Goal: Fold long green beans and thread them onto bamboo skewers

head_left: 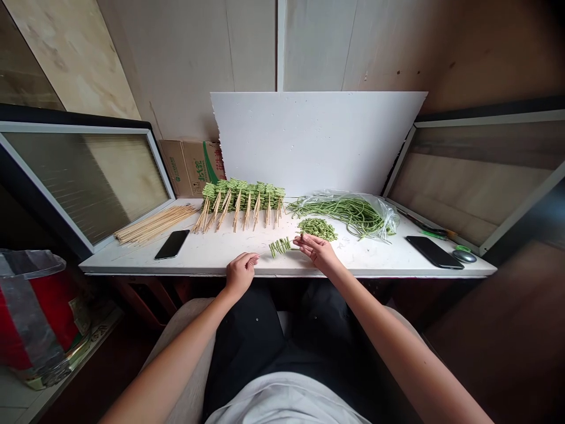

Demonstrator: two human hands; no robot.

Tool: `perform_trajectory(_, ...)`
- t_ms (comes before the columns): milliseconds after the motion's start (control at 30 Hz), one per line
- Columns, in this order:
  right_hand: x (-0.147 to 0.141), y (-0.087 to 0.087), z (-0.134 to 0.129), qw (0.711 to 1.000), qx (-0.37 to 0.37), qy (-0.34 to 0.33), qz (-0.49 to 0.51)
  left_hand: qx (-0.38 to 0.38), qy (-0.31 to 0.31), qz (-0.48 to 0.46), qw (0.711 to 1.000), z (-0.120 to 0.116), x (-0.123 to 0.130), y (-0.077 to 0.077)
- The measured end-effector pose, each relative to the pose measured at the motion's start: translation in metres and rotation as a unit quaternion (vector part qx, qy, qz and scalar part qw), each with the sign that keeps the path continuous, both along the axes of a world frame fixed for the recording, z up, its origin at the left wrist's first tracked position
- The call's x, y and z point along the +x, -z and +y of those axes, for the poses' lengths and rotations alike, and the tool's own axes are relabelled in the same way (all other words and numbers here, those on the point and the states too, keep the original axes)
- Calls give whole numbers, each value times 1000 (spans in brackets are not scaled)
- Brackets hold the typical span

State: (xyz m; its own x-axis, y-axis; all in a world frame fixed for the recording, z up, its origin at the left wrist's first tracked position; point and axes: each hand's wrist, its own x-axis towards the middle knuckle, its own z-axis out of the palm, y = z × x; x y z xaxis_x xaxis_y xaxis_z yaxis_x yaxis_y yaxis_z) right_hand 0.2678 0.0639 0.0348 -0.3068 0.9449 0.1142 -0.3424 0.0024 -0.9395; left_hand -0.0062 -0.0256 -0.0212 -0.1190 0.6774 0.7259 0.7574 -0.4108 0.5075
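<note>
By the surface's front edge, my right hand pinches the skewer (likely light, stiff; best held off its beans); left hand curled, contents unclear.

the right hand holds a bean skewer, which juts left from the grip; the left hand, curled, is farther left. just beyond the grip lies a cut-bean pile; filled skewers are stacked beyond and left, long beans beyond and right.
</note>
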Motion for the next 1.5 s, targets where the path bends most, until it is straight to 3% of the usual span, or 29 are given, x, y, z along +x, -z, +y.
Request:
perform_trajectory(567,1,1,-2,1000,-2,-6,-5,-3,3,-8,1000,0,0,1)
perform_trajectory(867,-1,-4,-9,995,69,19,-72,-9,-6,-23,1000,0,0,-1)
perform_trajectory(1500,-6,-12,-20,990,110,7,-89,0,-2,-36,999,0,-4,1)
